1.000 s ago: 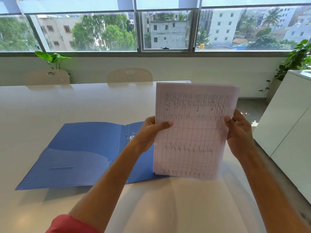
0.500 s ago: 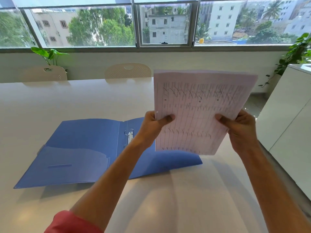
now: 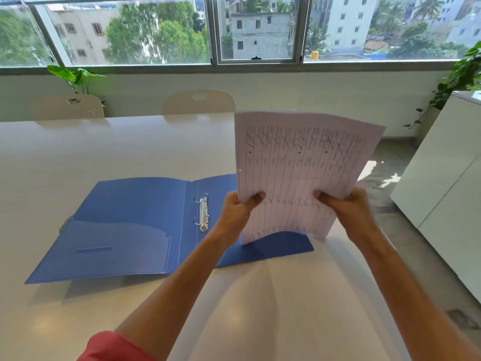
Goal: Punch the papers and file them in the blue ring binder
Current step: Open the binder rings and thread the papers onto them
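Observation:
A stack of lined, handwritten papers [image 3: 299,173] stands nearly upright above the table, its lower edge over the right flap of the blue ring binder [image 3: 130,220]. My left hand [image 3: 238,209] grips the stack's lower left edge and my right hand [image 3: 346,204] grips its lower right part. A small punched hole shows on the stack's left edge. The binder lies open and flat on the white table [image 3: 104,152], with its metal rings [image 3: 202,213] exposed on the spine, just left of my left hand.
Two cream chairs [image 3: 199,102] stand at the table's far side under the windows. A white cabinet [image 3: 442,191] stands to the right, across a strip of floor. Potted plants [image 3: 75,78] sit near the window sill.
Both hands have slid down to the bottom of the stack, and the papers have dropped so their lower edge sits close over the binder's right flap.

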The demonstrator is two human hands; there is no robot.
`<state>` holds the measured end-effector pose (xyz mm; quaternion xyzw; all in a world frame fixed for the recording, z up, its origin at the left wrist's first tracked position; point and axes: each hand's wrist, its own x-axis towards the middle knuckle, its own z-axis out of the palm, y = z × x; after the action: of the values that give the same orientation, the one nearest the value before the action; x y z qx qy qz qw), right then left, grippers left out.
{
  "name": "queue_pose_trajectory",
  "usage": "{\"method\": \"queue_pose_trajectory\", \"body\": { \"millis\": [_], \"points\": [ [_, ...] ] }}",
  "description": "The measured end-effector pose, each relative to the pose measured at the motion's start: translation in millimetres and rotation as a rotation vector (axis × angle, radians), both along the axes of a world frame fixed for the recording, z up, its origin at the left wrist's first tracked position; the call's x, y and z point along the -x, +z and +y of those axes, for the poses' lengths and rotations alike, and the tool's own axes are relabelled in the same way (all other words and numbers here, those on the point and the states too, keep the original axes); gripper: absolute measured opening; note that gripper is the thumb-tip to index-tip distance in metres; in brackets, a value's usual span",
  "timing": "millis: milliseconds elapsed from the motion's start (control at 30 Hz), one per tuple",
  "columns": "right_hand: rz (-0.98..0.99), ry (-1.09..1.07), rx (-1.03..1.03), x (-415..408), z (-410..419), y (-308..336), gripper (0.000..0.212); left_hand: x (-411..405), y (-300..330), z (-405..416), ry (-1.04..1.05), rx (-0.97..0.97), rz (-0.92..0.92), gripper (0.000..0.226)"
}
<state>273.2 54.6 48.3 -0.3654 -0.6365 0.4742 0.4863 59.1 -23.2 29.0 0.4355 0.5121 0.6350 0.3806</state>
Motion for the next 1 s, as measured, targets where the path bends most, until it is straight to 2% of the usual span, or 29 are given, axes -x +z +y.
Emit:
{"method": "queue_pose_trajectory", "body": {
  "millis": [100,133,167,233,333,400,467,533,667,867,1000],
  "points": [
    [-0.104,-0.024,-0.026,-0.1,1.0,-2.9,0.013,-0.7,0.0,0.7,0.079,0.013,-0.05,0.017],
    [-0.114,-0.009,-0.037,-2.6,2.3,0.4,0.007,1.1,2.1,1.7,0.118,0.013,-0.094,0.014],
    [-0.097,0.001,-0.047,-6.1,3.6,3.6,0.011,3.2,5.6,2.7,0.156,0.016,-0.168,0.009],
    [-0.005,-0.012,-0.066,-12.6,6.5,8.9,0.02,7.0,14.5,4.8,0.187,0.021,-0.353,0.001],
    [0.157,-0.021,-0.068,-9.4,3.2,9.3,0.023,8.2,24.4,8.8,0.211,0.027,-0.563,0.008],
    [0.327,0.045,0.033,4.2,-1.9,0.9,0.026,1.6,27.5,11.3,0.197,0.022,-0.649,0.021],
    [0.452,0.115,0.125,21.3,-12.1,-7.1,0.019,-8.5,25.7,14.1,0.18,0.037,-0.707,0.033],
    [0.48,0.091,0.148,36.7,-23.4,-10.5,0.019,-17.9,19.9,16.2,0.164,0.029,-0.733,0.027],
    [0.406,-0.066,0.059,44.3,-24.5,-4.1,0.022,-18.0,7.1,12.9,0.089,-0.003,-0.709,0.022],
    [0.253,-0.061,-0.005,9.0,-1.4,12.3,0.016,57.5,29.3,1.4,0.02,-0.195,-0.673,0.025],
    [0.166,-0.02,-0.041,-13.9,6.8,21.9,0.018,110.1,49.5,-13.8,-0.039,-0.143,-0.494,0.024]
  ]
}}
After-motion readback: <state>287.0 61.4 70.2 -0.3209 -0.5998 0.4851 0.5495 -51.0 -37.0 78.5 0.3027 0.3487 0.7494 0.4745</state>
